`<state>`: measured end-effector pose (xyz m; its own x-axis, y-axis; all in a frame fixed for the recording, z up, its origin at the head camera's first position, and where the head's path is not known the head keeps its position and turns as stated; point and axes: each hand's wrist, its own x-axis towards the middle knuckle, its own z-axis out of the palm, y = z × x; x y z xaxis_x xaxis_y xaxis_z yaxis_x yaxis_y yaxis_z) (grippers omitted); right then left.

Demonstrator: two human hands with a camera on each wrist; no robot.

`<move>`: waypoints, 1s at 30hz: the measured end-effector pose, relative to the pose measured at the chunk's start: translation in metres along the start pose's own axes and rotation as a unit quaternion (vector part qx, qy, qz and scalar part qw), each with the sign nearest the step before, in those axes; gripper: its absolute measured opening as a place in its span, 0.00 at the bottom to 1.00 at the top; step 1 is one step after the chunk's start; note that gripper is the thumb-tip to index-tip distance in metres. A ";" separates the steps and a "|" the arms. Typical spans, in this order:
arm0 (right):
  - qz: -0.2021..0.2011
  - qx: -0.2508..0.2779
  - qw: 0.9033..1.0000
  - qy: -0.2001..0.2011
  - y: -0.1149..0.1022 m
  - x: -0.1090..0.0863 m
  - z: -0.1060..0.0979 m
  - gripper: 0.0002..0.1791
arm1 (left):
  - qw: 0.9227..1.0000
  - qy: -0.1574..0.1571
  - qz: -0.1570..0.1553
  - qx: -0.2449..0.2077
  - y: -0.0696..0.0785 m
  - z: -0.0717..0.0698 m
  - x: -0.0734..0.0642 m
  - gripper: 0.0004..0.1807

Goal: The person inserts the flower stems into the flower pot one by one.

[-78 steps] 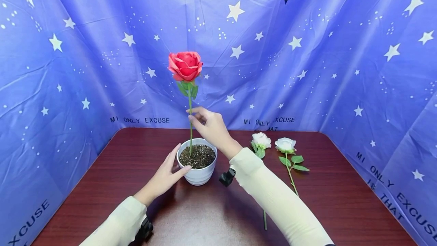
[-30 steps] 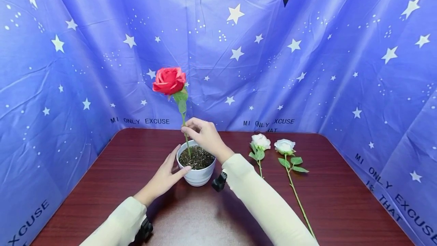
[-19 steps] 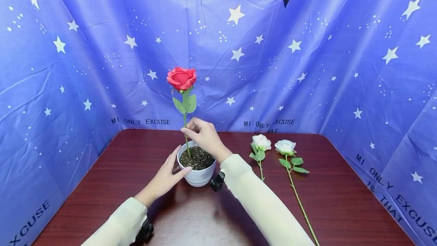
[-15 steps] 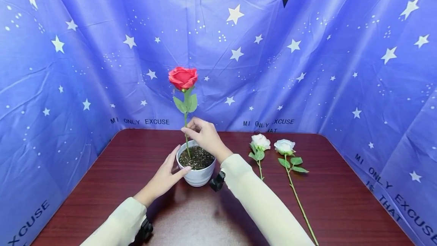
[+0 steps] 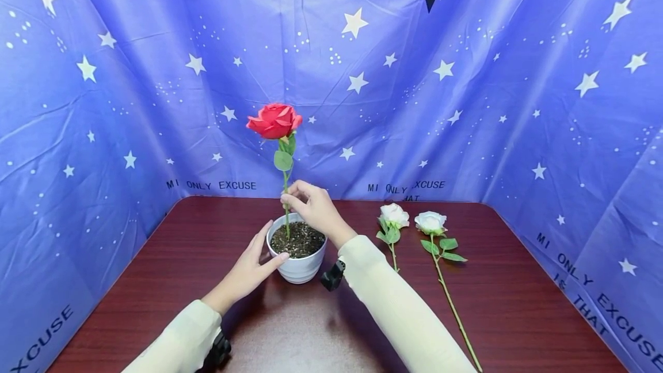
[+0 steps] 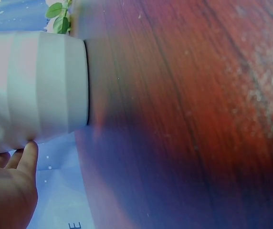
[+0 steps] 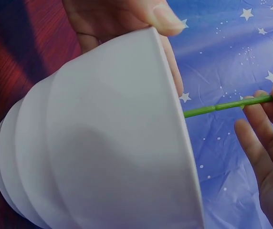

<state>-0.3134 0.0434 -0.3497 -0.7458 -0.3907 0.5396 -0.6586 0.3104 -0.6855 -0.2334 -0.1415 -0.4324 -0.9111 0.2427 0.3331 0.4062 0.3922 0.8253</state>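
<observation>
A red rose stands nearly upright in the soil of a white ribbed flowerpot. My right hand pinches its green stem between thumb and fingertips, just above the pot. In the right wrist view the stem runs from behind the rim to the right hand; its lower end is hidden. My left hand rests on the pot's left side, fingers straight and spread, thumb at the near rim. The left wrist view shows the left hand's fingertips against the pot wall.
Two more roses, one pinkish white and one white, lie right of the pot on the dark red wooden table. The right sleeve covers part of the pinkish one's stem. A blue starry cloth hangs around the table's back and sides.
The red rose and my right hand have come down lower over the pot. The rose leaned left, then straightened, and its bloom and leaves have turned. My left hand has stayed on the pot.
</observation>
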 end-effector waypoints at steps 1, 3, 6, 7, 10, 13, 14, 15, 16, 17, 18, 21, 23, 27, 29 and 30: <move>0.000 0.000 1.000 0.000 0.000 0.000 0.000 0.06 | 1.000 -0.001 0.000 0.001 -0.001 0.000 0.000 0.47; 0.002 -0.001 1.000 0.000 0.000 -0.001 0.000 0.06 | 1.000 -0.003 0.001 0.006 -0.006 0.000 0.001 0.47; 0.005 -0.002 1.000 -0.001 -0.001 -0.002 0.001 0.07 | 1.000 -0.006 0.002 0.009 -0.014 -0.001 0.002 0.47; 0.005 -0.002 1.000 -0.001 0.000 -0.002 0.002 0.07 | 1.000 -0.007 0.002 0.010 -0.017 -0.001 0.003 0.47; 0.001 -0.005 1.000 -0.001 0.000 -0.001 0.003 0.07 | 1.000 -0.006 0.006 0.005 -0.021 -0.001 0.004 0.48; 0.000 -0.004 1.000 0.001 -0.001 -0.002 0.003 0.07 | 1.000 -0.006 0.006 0.003 -0.022 -0.001 0.004 0.48; 0.001 -0.003 1.000 0.002 -0.001 -0.002 0.003 0.07 | 1.000 -0.006 0.007 0.002 -0.022 -0.001 0.003 0.48; 0.002 -0.001 1.000 0.003 -0.001 -0.003 0.003 0.06 | 1.000 -0.007 0.007 0.003 -0.022 -0.001 0.003 0.48; 0.004 0.001 1.000 0.004 -0.001 -0.003 0.003 0.06 | 1.000 -0.007 0.007 0.002 -0.022 -0.001 0.003 0.48; 0.006 0.002 1.000 0.005 -0.002 -0.004 0.003 0.06 | 1.000 -0.007 0.008 0.002 -0.022 -0.001 0.003 0.48; 0.007 0.003 1.000 0.006 -0.002 -0.004 0.002 0.06 | 1.000 -0.008 0.009 0.001 -0.022 -0.001 0.002 0.48; 0.012 0.000 1.000 0.007 -0.002 -0.006 0.002 0.06 | 1.000 -0.005 0.009 0.000 -0.022 0.000 0.001 0.47; 0.014 -0.003 1.000 0.007 -0.001 -0.006 0.001 0.07 | 1.000 -0.003 0.006 0.002 -0.021 0.000 0.001 0.47; 0.021 -0.013 1.000 0.010 -0.002 -0.007 -0.001 0.08 | 1.000 -0.001 0.002 0.005 -0.008 -0.001 -0.001 0.47; 0.025 -0.016 0.999 0.012 -0.002 -0.007 -0.002 0.09 | 1.000 -0.003 0.000 0.003 0.003 -0.002 -0.002 0.46; 0.028 -0.016 0.999 0.012 -0.002 -0.007 -0.002 0.09 | 1.000 -0.005 -0.001 0.003 0.009 -0.003 -0.003 0.46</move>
<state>-0.3073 0.0476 -0.3514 -0.7834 -0.3510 0.5130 -0.6185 0.3585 -0.6992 -0.2269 -0.1416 -0.4243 -0.9112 0.2503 0.3272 0.4049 0.3977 0.8234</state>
